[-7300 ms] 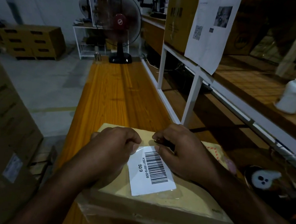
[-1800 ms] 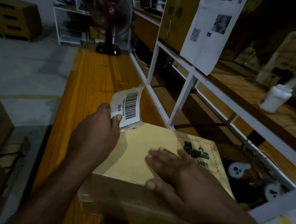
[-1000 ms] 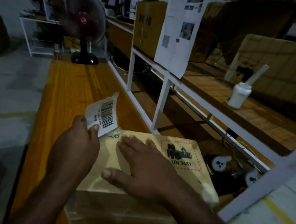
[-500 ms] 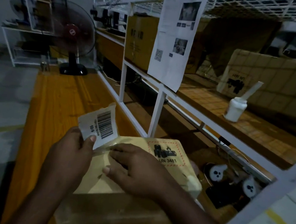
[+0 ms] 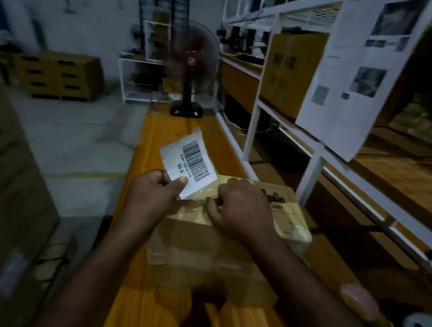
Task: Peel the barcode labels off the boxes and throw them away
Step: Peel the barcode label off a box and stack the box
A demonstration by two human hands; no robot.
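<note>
Centre frame, through the head camera: the left hand [image 5: 153, 199] lifts a barcode label [image 5: 190, 159] above a cardboard box [image 5: 228, 246] on the orange table [image 5: 159, 305]. The thumb and fingers [image 5: 180, 181] pinch the label's lower corner. The sheet stands nearly free, just above the box's far left corner, and appears joined to it only by a strip of clear film [image 5: 201, 193] at its lower right.

The right hand [image 5: 240, 210] sits on the box top with its fingers curled at that film. I cannot tell whether it pinches the film or merely pins the cardboard.

To finish the peel cleanly, I would hold the box down and pull low and slow along the film rather than straight up. I would also grip closer to the stuck edge so the paper does not tear.

The label is white, rectangular and slightly curled, with a black barcode and small blurred print beside it. It looks thin and limp, and is likely tacky underneath. A printed mark with a reddish border [image 5: 284, 208] shows at the right of the box top. No bin is in view.
</note>
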